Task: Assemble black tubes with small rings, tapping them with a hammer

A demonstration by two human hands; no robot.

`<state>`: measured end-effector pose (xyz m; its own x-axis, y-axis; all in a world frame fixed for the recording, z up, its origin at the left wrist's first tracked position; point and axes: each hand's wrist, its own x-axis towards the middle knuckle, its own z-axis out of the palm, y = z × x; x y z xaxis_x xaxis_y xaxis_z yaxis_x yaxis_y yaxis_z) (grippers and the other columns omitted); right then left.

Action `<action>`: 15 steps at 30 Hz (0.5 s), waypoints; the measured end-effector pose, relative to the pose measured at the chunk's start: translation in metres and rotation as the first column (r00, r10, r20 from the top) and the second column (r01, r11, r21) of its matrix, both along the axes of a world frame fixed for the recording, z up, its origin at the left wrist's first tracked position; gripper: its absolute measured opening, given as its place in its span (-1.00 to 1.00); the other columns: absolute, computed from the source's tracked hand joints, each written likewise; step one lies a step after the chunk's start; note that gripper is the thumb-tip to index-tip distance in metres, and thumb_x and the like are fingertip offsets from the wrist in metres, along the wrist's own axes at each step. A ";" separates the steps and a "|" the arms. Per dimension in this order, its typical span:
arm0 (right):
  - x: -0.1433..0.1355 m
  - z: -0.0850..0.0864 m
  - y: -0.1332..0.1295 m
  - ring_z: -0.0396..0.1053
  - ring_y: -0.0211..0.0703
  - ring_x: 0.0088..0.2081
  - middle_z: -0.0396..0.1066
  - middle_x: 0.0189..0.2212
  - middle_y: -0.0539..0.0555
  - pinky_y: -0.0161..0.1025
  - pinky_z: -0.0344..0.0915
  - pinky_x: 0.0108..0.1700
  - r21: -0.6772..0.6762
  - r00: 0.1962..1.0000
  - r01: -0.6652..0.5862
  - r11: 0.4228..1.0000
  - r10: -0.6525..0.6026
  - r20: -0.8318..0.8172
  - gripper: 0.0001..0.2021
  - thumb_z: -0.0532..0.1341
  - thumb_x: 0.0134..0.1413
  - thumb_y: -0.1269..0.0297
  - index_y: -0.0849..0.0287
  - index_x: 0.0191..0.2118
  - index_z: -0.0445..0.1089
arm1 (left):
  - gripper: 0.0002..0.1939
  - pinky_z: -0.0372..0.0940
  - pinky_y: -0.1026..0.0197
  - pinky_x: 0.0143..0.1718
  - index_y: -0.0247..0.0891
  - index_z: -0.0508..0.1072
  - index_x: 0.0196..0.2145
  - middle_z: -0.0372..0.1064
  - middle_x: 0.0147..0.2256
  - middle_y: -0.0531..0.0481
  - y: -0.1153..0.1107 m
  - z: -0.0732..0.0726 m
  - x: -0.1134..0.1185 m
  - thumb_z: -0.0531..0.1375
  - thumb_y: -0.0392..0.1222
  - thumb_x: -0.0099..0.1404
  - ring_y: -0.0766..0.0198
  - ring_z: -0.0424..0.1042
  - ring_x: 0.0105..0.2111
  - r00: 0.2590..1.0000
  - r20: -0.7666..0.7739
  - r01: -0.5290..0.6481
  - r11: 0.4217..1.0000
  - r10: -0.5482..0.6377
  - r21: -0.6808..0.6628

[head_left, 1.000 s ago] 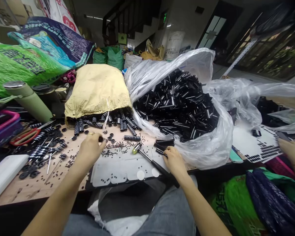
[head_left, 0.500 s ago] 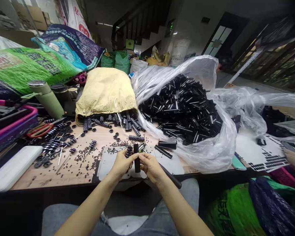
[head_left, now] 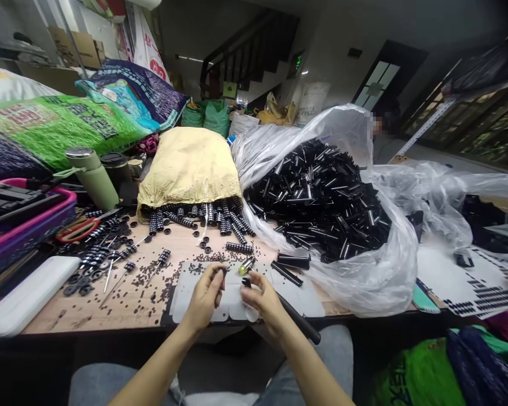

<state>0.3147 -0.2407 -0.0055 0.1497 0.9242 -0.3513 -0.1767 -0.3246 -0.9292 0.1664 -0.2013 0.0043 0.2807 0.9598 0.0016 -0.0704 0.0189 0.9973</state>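
Though small, black piece [head_left: 246, 281] within right hand [head_left: 266, 301] grip

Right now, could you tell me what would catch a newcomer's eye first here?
The clear bag of shiny black tubes, heaped right of centre. Left of it lies a yellow sack spilling ribbed parts. At the near edge, the left hand and right hand pinch small black pieces.

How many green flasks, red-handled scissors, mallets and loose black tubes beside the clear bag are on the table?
Green flask: 1
Red-handled scissors: 1
Mallet: 1
Loose black tubes: 2
Total: 5
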 end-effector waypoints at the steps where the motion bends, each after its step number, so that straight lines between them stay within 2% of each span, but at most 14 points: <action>1: 0.008 -0.007 -0.002 0.25 -0.06 -0.05 0.13 -0.02 0.13 -0.11 0.23 -0.02 0.033 0.987 -0.026 0.999 0.020 0.161 -0.24 0.40 -0.48 0.14 0.10 -0.04 0.09 | -0.64 0.02 0.41 -0.73 -0.21 0.25 -0.13 0.17 -0.55 0.15 0.003 0.000 -0.002 0.01 0.04 0.19 0.49 0.10 -0.73 0.997 0.081 0.013 0.995 -0.005 -0.097; 4: 0.030 -0.022 -0.007 0.12 0.05 0.05 0.02 0.05 0.19 -0.02 0.17 0.04 0.164 0.823 -0.080 0.983 -0.028 0.568 -0.09 0.42 -0.59 0.16 0.14 0.03 0.03 | -0.55 -0.13 0.45 -0.82 -0.22 0.21 -0.07 0.08 -0.64 0.22 0.009 0.000 -0.004 0.02 0.10 0.17 0.54 -0.05 -0.81 0.978 0.209 0.044 0.963 0.013 -0.265; 6: 0.036 -0.021 -0.007 0.03 0.10 0.10 -0.02 0.06 0.23 0.02 0.13 0.07 0.239 0.703 -0.119 0.964 -0.088 0.706 -0.08 0.40 -0.54 0.12 0.18 0.05 -0.01 | -0.51 -0.15 0.45 -0.84 -0.24 0.21 -0.05 0.07 -0.67 0.23 0.010 0.000 -0.003 0.04 0.11 0.15 0.54 -0.06 -0.83 0.973 0.230 0.055 0.945 0.022 -0.323; 9: 0.027 -0.006 -0.006 -0.05 0.12 0.15 -0.08 0.09 0.27 0.04 0.04 0.13 0.275 0.593 -0.267 0.924 -0.068 0.802 -0.01 0.39 -0.51 0.08 0.21 0.11 -0.10 | -0.50 -0.08 0.44 -0.83 -0.30 0.26 -0.06 0.13 -0.68 0.20 0.008 0.000 0.004 0.08 0.05 0.11 0.51 0.02 -0.83 0.966 0.257 0.071 0.920 0.033 -0.385; 12: 0.005 0.014 -0.006 -0.15 0.12 0.19 -0.14 0.14 0.27 0.02 -0.02 0.17 0.266 0.537 -0.456 0.850 0.024 0.844 0.08 0.41 -0.51 0.12 0.17 0.17 -0.21 | -0.57 0.08 0.40 -0.76 -0.36 0.33 -0.14 0.18 -0.67 0.15 0.005 0.002 0.011 0.12 -0.02 0.08 0.46 0.16 -0.76 0.951 0.294 0.041 0.901 0.097 -0.431; 15: -0.014 0.024 -0.006 -0.21 0.09 0.21 -0.15 0.16 0.27 -0.01 -0.06 0.19 0.235 0.505 -0.549 0.802 0.095 0.858 0.13 0.42 -0.51 0.19 0.17 0.19 -0.27 | -0.65 0.18 0.35 -0.69 -0.35 0.36 -0.24 0.23 -0.65 0.12 0.001 0.002 0.017 0.14 -0.05 0.08 0.39 0.26 -0.71 0.943 0.310 0.029 0.898 0.121 -0.439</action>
<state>0.3011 -0.2466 0.0180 -0.1982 0.9626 0.1847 0.7078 0.2709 -0.6523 0.1836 -0.2002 0.0066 0.2917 0.8968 -0.3328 -0.3963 0.4300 0.8112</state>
